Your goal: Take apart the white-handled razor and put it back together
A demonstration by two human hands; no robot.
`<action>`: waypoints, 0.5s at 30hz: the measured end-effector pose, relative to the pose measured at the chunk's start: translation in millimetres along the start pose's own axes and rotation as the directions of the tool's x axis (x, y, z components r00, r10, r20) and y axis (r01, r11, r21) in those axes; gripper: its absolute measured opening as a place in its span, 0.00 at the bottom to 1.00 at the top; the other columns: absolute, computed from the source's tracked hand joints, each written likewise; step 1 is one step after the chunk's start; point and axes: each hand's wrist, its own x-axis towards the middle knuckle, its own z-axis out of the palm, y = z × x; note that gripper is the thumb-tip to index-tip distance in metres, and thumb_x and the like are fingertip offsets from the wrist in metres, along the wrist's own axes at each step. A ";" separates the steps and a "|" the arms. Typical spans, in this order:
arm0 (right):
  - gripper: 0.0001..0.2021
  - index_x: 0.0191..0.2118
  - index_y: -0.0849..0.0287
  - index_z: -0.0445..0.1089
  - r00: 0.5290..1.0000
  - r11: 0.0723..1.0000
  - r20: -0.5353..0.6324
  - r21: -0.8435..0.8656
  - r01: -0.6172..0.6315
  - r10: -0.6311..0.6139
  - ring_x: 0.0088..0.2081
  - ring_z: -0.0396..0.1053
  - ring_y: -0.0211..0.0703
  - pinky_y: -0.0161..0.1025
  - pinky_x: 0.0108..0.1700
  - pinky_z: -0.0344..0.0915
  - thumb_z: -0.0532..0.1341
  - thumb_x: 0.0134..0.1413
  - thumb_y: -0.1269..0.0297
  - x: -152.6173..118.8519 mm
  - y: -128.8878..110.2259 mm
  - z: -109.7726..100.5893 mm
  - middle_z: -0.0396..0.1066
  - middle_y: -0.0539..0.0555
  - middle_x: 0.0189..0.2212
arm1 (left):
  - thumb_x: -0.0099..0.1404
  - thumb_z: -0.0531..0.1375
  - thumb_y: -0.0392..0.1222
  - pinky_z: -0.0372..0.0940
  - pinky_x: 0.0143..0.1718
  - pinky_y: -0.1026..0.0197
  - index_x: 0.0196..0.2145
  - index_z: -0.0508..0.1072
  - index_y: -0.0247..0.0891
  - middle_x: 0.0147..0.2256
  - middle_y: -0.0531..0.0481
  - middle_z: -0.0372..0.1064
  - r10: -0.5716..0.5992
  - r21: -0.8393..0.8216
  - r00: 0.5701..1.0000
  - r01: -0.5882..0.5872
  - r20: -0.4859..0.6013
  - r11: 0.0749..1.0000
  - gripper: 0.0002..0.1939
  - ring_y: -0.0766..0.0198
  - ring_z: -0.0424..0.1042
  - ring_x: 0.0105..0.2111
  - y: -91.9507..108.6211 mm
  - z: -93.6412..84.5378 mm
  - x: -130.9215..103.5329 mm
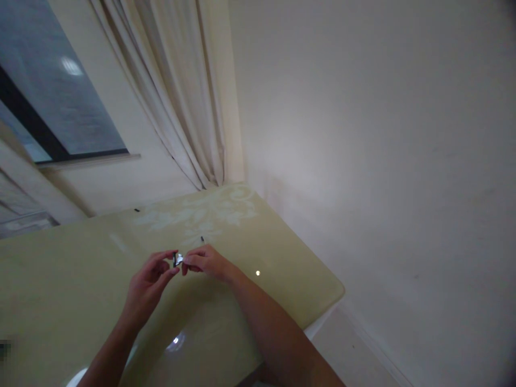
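Note:
My left hand (pixel 151 279) holds a small dark object (pixel 174 260) upright between its thumb and fingertips, above the glossy yellow-green table (pixel 290 279). Just right of it, my right hand (pixel 203 260) is closed in a pinch on a small shiny silvery piece (pixel 179 259), which is at the dark object's side. Whether the two pieces are joined is too small to tell. A small dark piece (pixel 202 238) lies on the table just beyond my right hand.
Another small dark piece (pixel 137 210) lies near the table's back edge. Beige curtains (pixel 181 97) hang behind the table, beside a window (pixel 76 107). A plain wall (pixel 363 150) borders the table's right side. Something white (pixel 76 379) shows at the bottom left.

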 end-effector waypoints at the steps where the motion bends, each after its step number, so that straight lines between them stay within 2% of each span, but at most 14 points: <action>1: 0.17 0.28 0.62 0.73 1.000 1.000 -0.020 0.007 -0.010 0.010 0.22 0.51 0.34 0.36 0.28 0.47 0.60 0.58 0.53 0.2 0.3 -0.1 0.54 0.44 0.17 | 0.61 0.66 0.56 0.64 0.30 0.63 0.50 0.76 0.40 0.28 0.54 0.68 0.002 -0.005 1.000 -0.001 0.017 1.000 0.24 0.64 0.69 0.28 1.4 0.4 1.1; 4: 0.17 0.27 0.62 0.73 0.997 1.000 -0.075 -0.008 -0.009 0.008 0.22 0.50 0.34 0.36 0.28 0.46 0.60 0.58 0.53 0.1 1.6 -1.3 0.54 0.44 0.16 | 0.61 0.66 0.56 0.64 0.32 0.63 0.52 0.74 0.40 0.30 0.53 0.69 -0.053 -0.064 0.997 0.057 0.057 0.996 0.25 0.63 0.69 0.30 1.8 1.4 2.9; 7: 0.17 0.26 0.62 0.73 0.994 0.999 -0.103 -0.035 0.034 -0.037 0.22 0.52 0.34 0.36 0.28 0.47 0.59 0.58 0.54 -0.4 -0.2 -2.1 0.55 0.44 0.17 | 0.60 0.67 0.57 0.65 0.34 0.63 0.52 0.74 0.40 0.31 0.53 0.70 -0.113 -0.106 0.993 0.111 -0.014 0.988 0.27 0.63 0.70 0.31 0.3 -1.0 3.7; 9: 0.18 0.27 0.62 0.74 0.979 0.995 -0.181 -0.055 0.084 -0.093 0.23 0.53 0.34 0.36 0.28 0.49 0.58 0.60 0.53 -0.1 -3.5 -2.3 0.56 0.45 0.18 | 0.59 0.67 0.57 0.64 0.32 0.64 0.52 0.74 0.41 0.29 0.54 0.69 -0.118 -0.093 0.991 0.113 -0.055 0.989 0.28 0.64 0.68 0.30 1.1 -2.7 7.0; 11: 0.20 0.28 0.61 0.75 0.930 0.989 -0.336 -0.074 0.131 -0.148 0.24 0.54 0.35 0.35 0.29 0.51 0.56 0.61 0.52 1.2 -7.2 -3.8 0.57 0.46 0.19 | 0.57 0.68 0.58 0.62 0.28 0.64 0.50 0.76 0.41 0.29 0.54 0.68 -0.092 -0.026 0.995 0.091 -0.031 0.995 0.27 0.66 0.65 0.26 4.2 0.5 14.9; 13: 0.21 0.28 0.60 0.74 0.843 0.986 -0.513 -0.073 0.150 -0.166 0.25 0.55 0.36 0.35 0.30 0.52 0.55 0.62 0.50 2.8 -9.8 -8.2 0.57 0.47 0.20 | 0.56 0.68 0.58 0.62 0.27 0.63 0.47 0.78 0.41 0.32 0.53 0.70 -0.040 0.086 0.998 0.035 0.056 0.996 0.26 0.67 0.63 0.24 8.9 12.6 28.0; 15: 0.21 0.28 0.59 0.73 0.743 0.986 -0.651 -0.055 0.157 -0.155 0.25 0.54 0.37 0.35 0.29 0.52 0.54 0.62 0.49 3.6 -10.8 -16.4 0.56 0.47 0.20 | 0.56 0.68 0.58 0.65 0.31 0.60 0.46 0.79 0.41 0.36 0.49 0.73 0.017 0.197 0.988 -0.048 0.155 0.979 0.24 0.64 0.66 0.26 14.0 34.8 44.9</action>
